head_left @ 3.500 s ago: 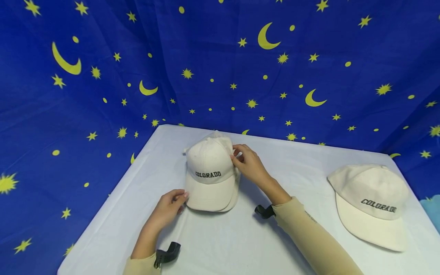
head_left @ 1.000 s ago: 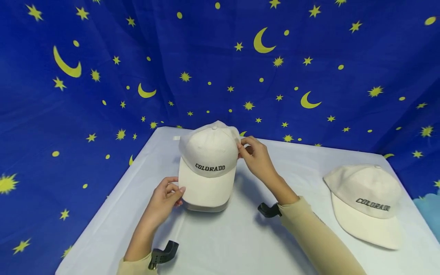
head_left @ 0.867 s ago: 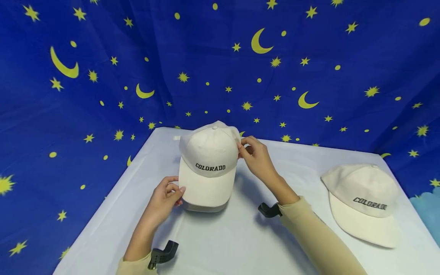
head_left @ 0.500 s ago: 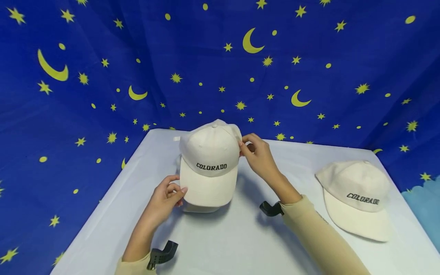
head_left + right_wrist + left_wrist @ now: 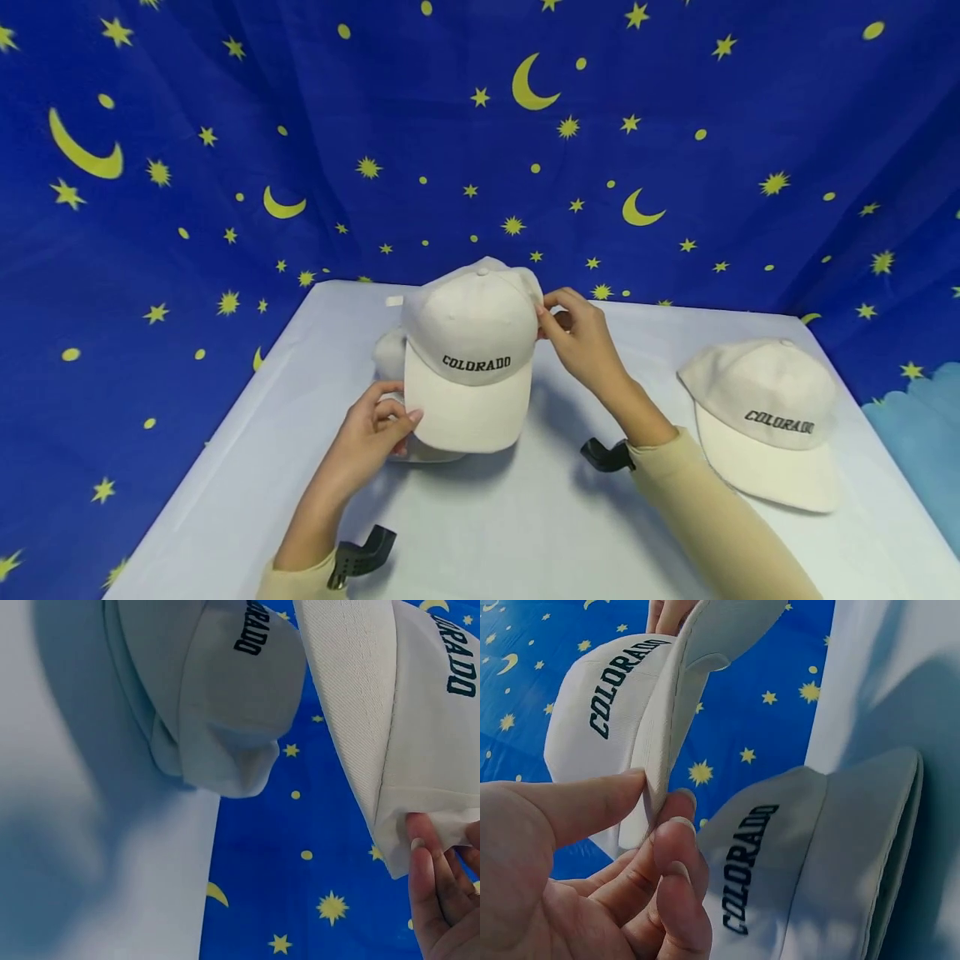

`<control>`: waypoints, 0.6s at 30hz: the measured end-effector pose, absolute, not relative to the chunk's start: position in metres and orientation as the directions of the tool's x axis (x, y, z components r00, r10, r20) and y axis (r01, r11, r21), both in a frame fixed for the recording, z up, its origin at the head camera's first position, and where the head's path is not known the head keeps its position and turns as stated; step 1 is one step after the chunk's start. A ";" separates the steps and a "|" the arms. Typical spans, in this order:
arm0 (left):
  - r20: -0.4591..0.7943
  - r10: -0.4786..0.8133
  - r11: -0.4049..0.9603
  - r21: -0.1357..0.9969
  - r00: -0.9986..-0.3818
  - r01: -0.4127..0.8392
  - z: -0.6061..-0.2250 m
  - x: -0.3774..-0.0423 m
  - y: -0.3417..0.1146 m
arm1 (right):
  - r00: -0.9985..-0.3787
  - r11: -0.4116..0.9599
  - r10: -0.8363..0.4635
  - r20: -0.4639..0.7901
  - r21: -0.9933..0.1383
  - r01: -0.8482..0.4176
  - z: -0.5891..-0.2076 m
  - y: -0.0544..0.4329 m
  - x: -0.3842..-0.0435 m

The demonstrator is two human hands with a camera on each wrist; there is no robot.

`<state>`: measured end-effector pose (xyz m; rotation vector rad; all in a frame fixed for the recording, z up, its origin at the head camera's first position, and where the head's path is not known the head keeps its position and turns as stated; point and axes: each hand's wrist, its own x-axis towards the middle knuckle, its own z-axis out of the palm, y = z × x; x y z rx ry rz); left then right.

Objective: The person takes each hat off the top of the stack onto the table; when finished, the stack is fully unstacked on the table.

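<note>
A cream baseball cap (image 5: 471, 325) lettered COLORADO is held up off the table, brim toward me. My left hand (image 5: 369, 437) pinches the brim's left edge between thumb and fingers; the left wrist view shows this grip closely. At the crown's right side, my right hand (image 5: 585, 337) pinches the fabric near the rim. Behind and below the raised cap, another cream cap (image 5: 389, 354) sits on the table, mostly hidden in the head view. In the right wrist view, this lower cap (image 5: 232, 697) shows layered brim edges, seemingly from caps nested together.
A separate cream COLORADO cap (image 5: 765, 400) lies on the right of the white-covered table (image 5: 525, 533). Blue cloth (image 5: 420, 108) with yellow moons and stars hangs behind and to the left. A light-blue scalloped shape (image 5: 922, 433) shows at the right edge.
The top cap, earlier resting over the other, has been lifted by both hands and now shifts slightly right, uncovering more of the cap below. The head view has drifted a little.
</note>
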<state>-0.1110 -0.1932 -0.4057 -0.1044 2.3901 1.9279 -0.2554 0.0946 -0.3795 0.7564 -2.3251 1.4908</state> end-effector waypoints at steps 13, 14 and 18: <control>-0.096 0.041 0.245 0.966 -0.995 -0.083 -0.404 -0.117 -0.174 | -0.840 0.378 -0.260 0.477 -0.750 -0.543 -0.375 0.124 -0.247; -0.090 0.048 0.245 0.967 -0.995 -0.076 -0.404 -0.118 -0.172 | -0.841 0.378 -0.258 0.476 -0.751 -0.541 -0.374 0.126 -0.247; -0.086 0.086 0.244 0.968 -0.993 -0.063 -0.406 -0.118 -0.165 | -0.847 0.382 -0.247 0.472 -0.755 -0.532 -0.372 0.135 -0.243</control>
